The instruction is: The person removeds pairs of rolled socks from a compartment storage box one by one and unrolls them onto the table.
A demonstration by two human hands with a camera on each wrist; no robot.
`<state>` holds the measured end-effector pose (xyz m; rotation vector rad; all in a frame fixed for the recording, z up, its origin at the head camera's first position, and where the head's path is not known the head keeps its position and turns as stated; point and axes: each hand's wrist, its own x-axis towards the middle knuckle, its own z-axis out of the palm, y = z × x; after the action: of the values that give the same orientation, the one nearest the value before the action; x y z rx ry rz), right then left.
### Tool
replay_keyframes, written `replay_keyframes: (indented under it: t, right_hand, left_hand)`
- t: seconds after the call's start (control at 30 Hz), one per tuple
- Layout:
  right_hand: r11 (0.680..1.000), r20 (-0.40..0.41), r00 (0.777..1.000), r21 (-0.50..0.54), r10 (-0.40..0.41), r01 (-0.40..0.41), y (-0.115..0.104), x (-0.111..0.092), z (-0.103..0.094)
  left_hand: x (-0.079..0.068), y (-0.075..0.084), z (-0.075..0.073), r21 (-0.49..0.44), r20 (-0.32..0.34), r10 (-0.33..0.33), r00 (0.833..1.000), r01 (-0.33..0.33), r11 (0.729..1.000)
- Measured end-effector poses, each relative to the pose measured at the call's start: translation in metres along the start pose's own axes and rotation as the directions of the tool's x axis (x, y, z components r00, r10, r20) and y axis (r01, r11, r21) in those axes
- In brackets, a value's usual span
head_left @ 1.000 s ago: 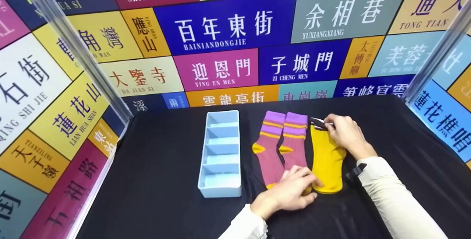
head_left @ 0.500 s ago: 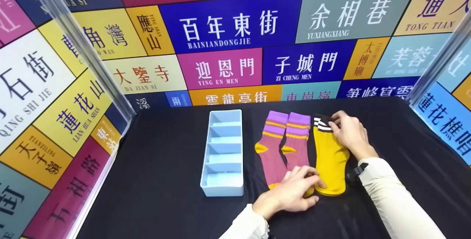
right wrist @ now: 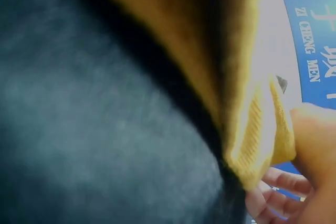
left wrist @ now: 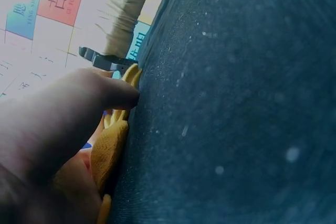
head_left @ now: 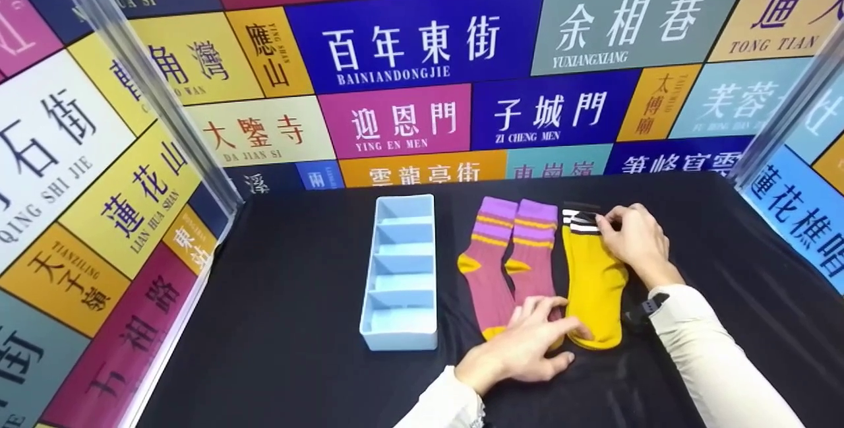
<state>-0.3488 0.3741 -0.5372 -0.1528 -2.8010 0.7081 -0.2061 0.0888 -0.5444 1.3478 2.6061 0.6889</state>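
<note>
In the head view, yellow socks with black-and-white striped cuffs lie flat, stacked, toes toward me. My right hand pinches their right edge just below the cuff. The right wrist view shows its fingertips at the ribbed yellow fabric. My left hand rests with relaxed fingers over the toe of a pink sock, its index finger touching the yellow socks' toe end. Left of that lies the matching pink sock, with purple cuff, yellow stripes and yellow heel.
A light blue box with several compartments in a row stands left of the socks on the black cloth. Walls covered with colourful printed signs rise behind and at both sides, with clear corner strips.
My right hand has drawn slightly to the right along the yellow socks' cuff, and the black-and-white stripes show more fully and flatter. My left hand stays at the toes.
</note>
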Motion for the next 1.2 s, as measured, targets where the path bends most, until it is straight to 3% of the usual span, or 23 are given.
replay_keyframes:
  t: [0.27,0.53,0.77,1.03,1.2]
  right_hand:
    - [0.998,0.088,0.995,0.032,-0.051,0.049,0.002,-0.002,-0.001]
    - [0.992,0.051,0.994,0.074,0.097,-0.1,0.006,-0.009,-0.005]
    - [0.992,0.071,0.997,0.117,0.034,-0.042,0.013,-0.008,-0.011]
    - [0.979,0.023,0.981,0.071,0.191,-0.193,0.032,-0.005,-0.021]
    - [0.981,0.029,0.986,0.106,0.163,-0.165,0.036,-0.01,-0.028]
  left_hand:
    - [0.001,0.001,0.001,0.009,-0.026,-0.063,0.998,0.063,0.998]
    - [0.001,0.002,0.003,0.004,-0.044,-0.055,0.997,0.056,0.998]
    - [0.0,0.003,0.003,0.016,-0.033,-0.062,0.998,0.063,0.998]
    - [0.0,0.004,0.005,0.049,-0.032,-0.063,0.997,0.065,0.997]
    - [0.0,0.003,0.004,0.105,-0.026,-0.039,0.999,0.042,0.994]
